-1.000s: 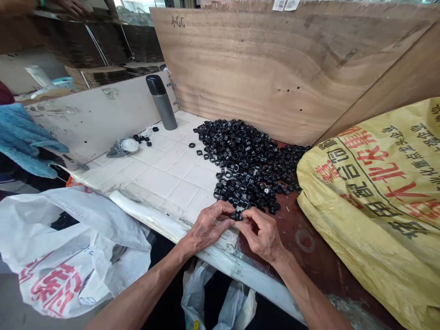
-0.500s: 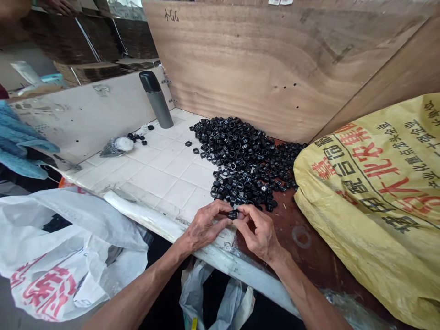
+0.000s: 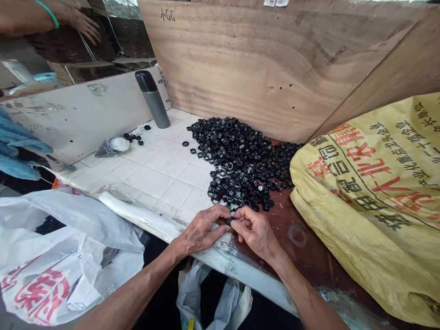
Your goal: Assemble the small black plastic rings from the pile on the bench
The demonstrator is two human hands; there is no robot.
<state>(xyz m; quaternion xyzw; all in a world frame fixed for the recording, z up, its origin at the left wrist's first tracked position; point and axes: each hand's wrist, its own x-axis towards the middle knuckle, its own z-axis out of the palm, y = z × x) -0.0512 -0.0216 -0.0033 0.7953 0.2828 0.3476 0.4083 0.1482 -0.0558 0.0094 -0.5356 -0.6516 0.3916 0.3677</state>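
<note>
Near the table's front edge, my left hand [image 3: 206, 229] and my right hand [image 3: 254, 231] meet at the fingertips. Between them is a small black plastic ring [image 3: 230, 221], pinched from both sides and partly covered by the fingers. Just beyond my hands lies a big heap of black plastic rings [image 3: 237, 146], spread over the white tiled surface and a reddish-brown board [image 3: 292, 220]. One piece in the heap has a light centre [image 3: 260, 187].
A grey flask [image 3: 156, 105] stands at the back left, near a small plastic bag [image 3: 112, 146]. A yellow sack [image 3: 371, 220] covers the right side. Wooden panels [image 3: 275, 64] close off the back. White bags [image 3: 75, 247] hang at left. Another person's hand [image 3: 84, 25] is at upper left.
The black ring sits slightly lower and more hidden, as my right fingers have curled closer around it. At upper left, the other person's hand and green wristband have come further into view.
</note>
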